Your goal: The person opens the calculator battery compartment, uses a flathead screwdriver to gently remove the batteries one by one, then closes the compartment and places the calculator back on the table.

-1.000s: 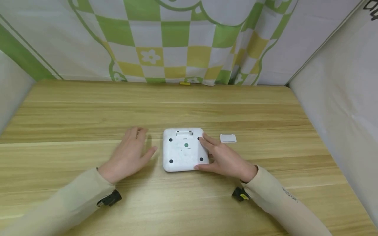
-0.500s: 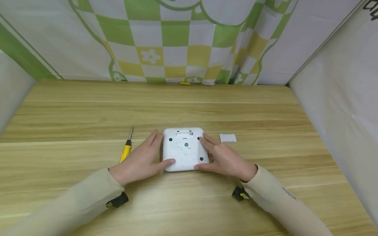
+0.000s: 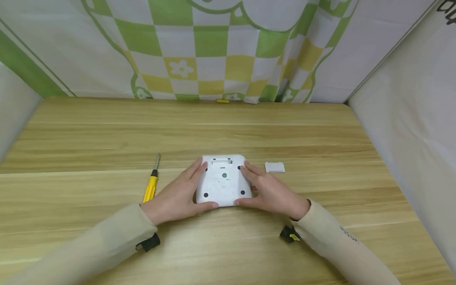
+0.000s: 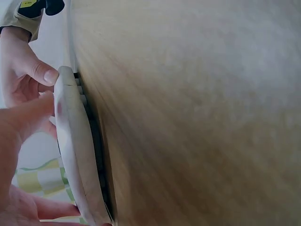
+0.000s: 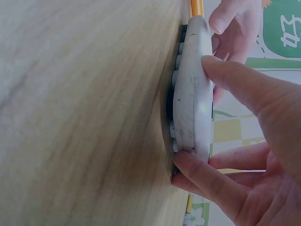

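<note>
White device [image 3: 225, 184] — underside up, well in from the desk's [image 3: 228, 253] far edge — lies directly between left grip [image 3: 178, 197] and right grip [image 3: 273, 193], each pinching its own side.

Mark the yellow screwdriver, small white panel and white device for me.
Yellow screwdriver [image 3: 152, 183]: head view, upper part of the handle.
Small white panel [image 3: 274, 167]: head view, middle of its flat face.
White device [image 3: 224, 185]: head view, middle of its upper face.

Your head view is bright, with a soft shine on the near part of the table [image 3: 221, 245]. Your wrist views look dimmer, and the table looks blurry there.
</note>
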Available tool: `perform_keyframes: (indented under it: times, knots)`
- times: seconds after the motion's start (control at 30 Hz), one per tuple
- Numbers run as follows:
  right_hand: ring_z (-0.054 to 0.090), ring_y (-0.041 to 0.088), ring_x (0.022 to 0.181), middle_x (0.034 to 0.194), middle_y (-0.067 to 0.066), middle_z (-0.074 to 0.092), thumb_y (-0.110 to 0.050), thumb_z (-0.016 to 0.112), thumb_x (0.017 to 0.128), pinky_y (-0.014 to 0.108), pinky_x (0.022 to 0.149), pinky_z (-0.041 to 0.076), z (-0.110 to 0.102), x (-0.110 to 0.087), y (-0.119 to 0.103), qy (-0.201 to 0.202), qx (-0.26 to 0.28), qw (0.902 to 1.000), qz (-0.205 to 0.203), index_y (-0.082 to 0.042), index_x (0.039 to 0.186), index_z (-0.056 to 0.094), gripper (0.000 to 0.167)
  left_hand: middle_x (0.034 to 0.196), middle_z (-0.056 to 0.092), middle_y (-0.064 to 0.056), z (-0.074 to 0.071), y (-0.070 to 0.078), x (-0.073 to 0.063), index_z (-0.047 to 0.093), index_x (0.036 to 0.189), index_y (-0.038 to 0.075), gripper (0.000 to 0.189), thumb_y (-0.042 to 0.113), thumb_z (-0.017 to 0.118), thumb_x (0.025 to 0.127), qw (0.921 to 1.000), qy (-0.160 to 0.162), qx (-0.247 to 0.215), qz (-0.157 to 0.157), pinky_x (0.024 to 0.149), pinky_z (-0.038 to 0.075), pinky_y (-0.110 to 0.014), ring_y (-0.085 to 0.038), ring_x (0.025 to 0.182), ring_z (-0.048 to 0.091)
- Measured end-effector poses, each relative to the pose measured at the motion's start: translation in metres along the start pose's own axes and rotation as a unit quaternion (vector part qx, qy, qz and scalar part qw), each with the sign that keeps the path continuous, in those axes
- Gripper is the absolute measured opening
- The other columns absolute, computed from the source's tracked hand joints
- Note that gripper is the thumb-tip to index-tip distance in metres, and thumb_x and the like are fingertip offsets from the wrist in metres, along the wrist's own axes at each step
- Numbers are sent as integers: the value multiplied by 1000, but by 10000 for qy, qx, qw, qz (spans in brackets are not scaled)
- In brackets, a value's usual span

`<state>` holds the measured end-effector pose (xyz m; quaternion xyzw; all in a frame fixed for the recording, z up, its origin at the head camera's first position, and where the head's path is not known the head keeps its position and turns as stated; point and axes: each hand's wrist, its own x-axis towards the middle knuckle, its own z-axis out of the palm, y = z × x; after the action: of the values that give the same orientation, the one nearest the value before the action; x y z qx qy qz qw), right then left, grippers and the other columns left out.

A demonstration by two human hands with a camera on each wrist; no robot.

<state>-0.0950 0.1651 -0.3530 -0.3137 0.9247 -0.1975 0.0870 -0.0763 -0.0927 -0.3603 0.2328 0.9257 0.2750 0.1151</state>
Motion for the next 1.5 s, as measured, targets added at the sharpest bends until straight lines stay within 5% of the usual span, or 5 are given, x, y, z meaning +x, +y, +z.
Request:
perform_keyframes:
  times: [0.4,0.9,1.23,1.5]
  knots:
    - [59,26,116,148,28,34,-44,77,78,32,93,51,2,-1,-2,-81,29,10000,-47,6,140,43,86,157,6,-27,2,4,-1,20,148,-8,100,40,75,81,9983,-163,-469,-290,112,28,-52,-42,142,22]
    - [45,31,131,149,26,33,-45,74,80,37,101,45,0,-4,-3,-151,-97,9998,85,4,141,42,85,155,14,-28,2,10,3,26,146,-9,100,38,79,77,9986,-33,-382,-377,110,33,-51,-43,138,32]
    - [51,35,125,138,25,49,-38,67,89,44,102,44,-11,-6,11,193,-186,9995,-185,4,134,52,63,155,16,-28,2,11,6,26,146,-8,101,37,82,74,9979,47,-449,-454,109,35,-50,-43,136,34]
    - [52,37,124,133,25,54,-23,63,93,49,102,43,-19,-11,26,104,-509,9986,-66,3,126,59,43,155,16,-28,1,12,6,26,146,-8,103,35,83,73,9975,107,-482,-498,109,34,-50,-43,136,33]
